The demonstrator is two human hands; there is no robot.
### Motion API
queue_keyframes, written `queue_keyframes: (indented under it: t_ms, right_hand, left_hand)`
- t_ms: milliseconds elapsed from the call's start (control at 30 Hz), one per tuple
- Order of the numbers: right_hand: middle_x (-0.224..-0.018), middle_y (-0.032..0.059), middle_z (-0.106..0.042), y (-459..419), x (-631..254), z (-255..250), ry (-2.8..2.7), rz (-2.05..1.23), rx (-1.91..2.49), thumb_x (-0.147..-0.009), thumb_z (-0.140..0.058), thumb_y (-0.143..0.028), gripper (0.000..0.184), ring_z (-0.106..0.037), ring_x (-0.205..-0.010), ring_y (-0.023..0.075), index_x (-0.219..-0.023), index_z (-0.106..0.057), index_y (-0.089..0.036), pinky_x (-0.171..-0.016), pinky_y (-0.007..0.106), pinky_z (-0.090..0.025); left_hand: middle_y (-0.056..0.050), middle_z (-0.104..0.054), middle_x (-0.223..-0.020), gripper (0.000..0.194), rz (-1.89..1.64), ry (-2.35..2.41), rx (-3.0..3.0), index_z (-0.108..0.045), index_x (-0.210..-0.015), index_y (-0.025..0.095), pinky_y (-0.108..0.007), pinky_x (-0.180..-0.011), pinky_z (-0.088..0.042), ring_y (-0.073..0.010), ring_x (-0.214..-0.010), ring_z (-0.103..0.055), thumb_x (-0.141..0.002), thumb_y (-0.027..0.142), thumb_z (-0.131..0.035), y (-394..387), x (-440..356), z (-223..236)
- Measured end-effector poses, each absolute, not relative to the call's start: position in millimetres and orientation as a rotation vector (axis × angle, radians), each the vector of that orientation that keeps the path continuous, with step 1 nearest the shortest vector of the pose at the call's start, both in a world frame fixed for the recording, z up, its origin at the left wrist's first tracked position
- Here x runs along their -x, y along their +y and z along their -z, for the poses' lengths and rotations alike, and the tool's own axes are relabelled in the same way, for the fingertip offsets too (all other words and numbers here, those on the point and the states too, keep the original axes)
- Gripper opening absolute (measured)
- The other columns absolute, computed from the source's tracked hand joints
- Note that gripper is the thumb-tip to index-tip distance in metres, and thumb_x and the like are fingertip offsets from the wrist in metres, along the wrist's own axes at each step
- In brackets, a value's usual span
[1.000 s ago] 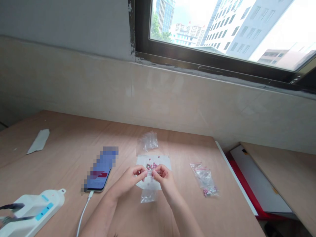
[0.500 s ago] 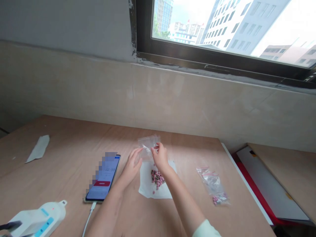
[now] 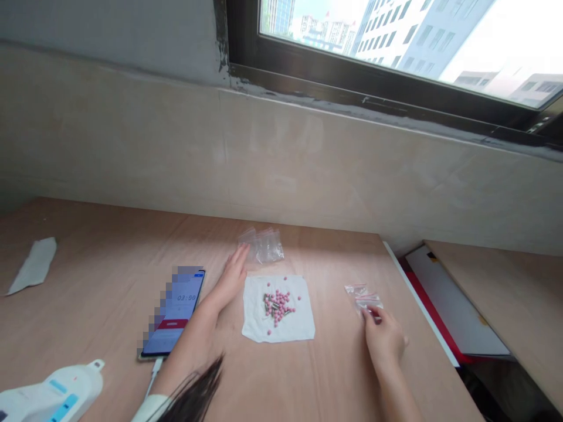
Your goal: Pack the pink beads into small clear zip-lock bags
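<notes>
At the back of the table lie several clear zip-lock bags (image 3: 269, 246). My left hand (image 3: 233, 274) rests at their left edge, fingers stretched out and touching the plastic. Over on the right, my right hand (image 3: 385, 335) has its thumb and fingers closed on a small zip-lock bag (image 3: 368, 300), whose lower part the hand covers. Another bag overlaps it on the left. Between my hands, a white paper tissue (image 3: 255, 323) lies flat, bearing a loose pile of pink round pills (image 3: 280, 300) and dark capsules (image 3: 275, 306).
Left of the tissue, a phone (image 3: 176, 313) showing a timer is plugged into a white cable (image 3: 155, 372). A white power strip (image 3: 57, 390) sits at the front left, a paper scrap (image 3: 34, 265) farther back. Dark hair (image 3: 197, 392) hangs into view. Beyond the table's right edge is a red-edged board (image 3: 457, 310).
My right hand has left the clear bags at the back and moved right to the other bags. Those clear bags now lie on the table, and my left hand stays beside them.
</notes>
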State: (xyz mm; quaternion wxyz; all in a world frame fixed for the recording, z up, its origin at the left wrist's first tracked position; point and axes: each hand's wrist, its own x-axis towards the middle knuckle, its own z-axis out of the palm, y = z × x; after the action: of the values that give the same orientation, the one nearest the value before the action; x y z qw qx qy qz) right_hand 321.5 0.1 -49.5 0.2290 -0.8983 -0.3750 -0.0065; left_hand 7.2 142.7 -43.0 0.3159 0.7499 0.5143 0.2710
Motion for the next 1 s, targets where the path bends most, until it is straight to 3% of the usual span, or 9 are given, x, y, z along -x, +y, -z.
queue_keyframes:
  t_ms: [100, 167, 333, 567, 800, 1000]
  right_hand:
    - [-0.072, 0.0089, -0.059, -1.1, -319.2, 38.9, -0.971, 0.022, 2.377, -0.068, -0.040, -0.038, 0.031, -0.050, -0.063, 0.0214, -0.070, -0.061, -0.016, -0.064, 0.035, -0.032]
    - [-0.071, 0.0089, -0.059, -2.3, -313.0, 28.5, -0.947, 0.083, 2.302, -0.069, -0.040, -0.038, 0.031, -0.049, -0.064, 0.0208, -0.069, -0.062, -0.015, -0.065, 0.034, -0.033]
    - [-0.073, 0.0068, -0.059, -4.2, -270.7, -2.4, -1.132, 0.069, 1.984, -0.071, -0.046, -0.035, 0.024, -0.047, -0.071, 0.0202, -0.073, -0.063, -0.018, -0.069, 0.032, -0.035]
    - [-0.070, 0.0039, -0.059, 5.5, -184.3, -25.2, -1.562, -0.453, 1.496, -0.073, -0.046, -0.016, 0.022, -0.045, -0.071, 0.0181, -0.070, -0.066, -0.026, -0.062, 0.030, -0.036]
    - [-0.072, 0.0034, -0.057, 3.9, -172.7, -34.9, -1.566, -0.727, 1.384, -0.075, -0.048, -0.024, 0.014, -0.046, -0.072, 0.0164, -0.074, -0.061, -0.022, -0.069, 0.031, -0.036]
    - [-0.060, -0.0015, -0.050, 3.8, -164.5, -37.5, -1.319, -1.258, 1.322, -0.076, -0.045, -0.036, 0.024, -0.044, -0.058, 0.0103, -0.061, -0.049, -0.017, -0.055, 0.023, -0.033]
  left_hand:
    - [-0.010, -0.023, -0.136, 0.047, -0.767, 1.327, -1.933, -0.032, -0.123, 0.015, -0.036, -0.103, -0.016, -0.0186, -0.125, -0.018, -0.076, 0.012, -0.032, 126.2, -1.9, 31.7]
    - [-0.009, -0.032, -0.130, 0.040, -0.806, 1.321, -1.894, -0.040, -0.116, 0.016, -0.035, -0.102, -0.018, -0.0185, -0.123, -0.024, -0.076, 0.015, -0.035, 113.2, 1.5, 21.8]
    - [-0.005, -0.057, -0.091, 0.024, -0.724, 1.166, -1.602, -0.053, -0.087, 0.017, -0.031, -0.081, -0.040, -0.0178, -0.091, -0.052, -0.079, 0.031, -0.036, 81.4, -9.0, -13.6]
    - [0.002, -0.048, -0.061, 0.032, -0.576, 0.830, -1.373, -0.049, -0.068, 0.015, -0.020, -0.050, -0.038, -0.0092, -0.054, -0.047, -0.076, 0.044, -0.041, 58.0, -38.9, -37.2]
    - [0.002, -0.047, -0.064, 0.026, -0.618, 0.774, -1.340, -0.046, -0.066, 0.015, -0.021, -0.057, -0.037, -0.0093, -0.060, -0.046, -0.075, 0.040, -0.047, 55.3, -20.5, -42.0]
    - [0.002, -0.049, -0.061, 0.025, -0.546, 0.790, -1.373, -0.044, -0.062, 0.016, -0.023, -0.062, -0.037, -0.0107, -0.063, -0.048, -0.074, 0.037, -0.049, 41.1, -20.3, -40.5]
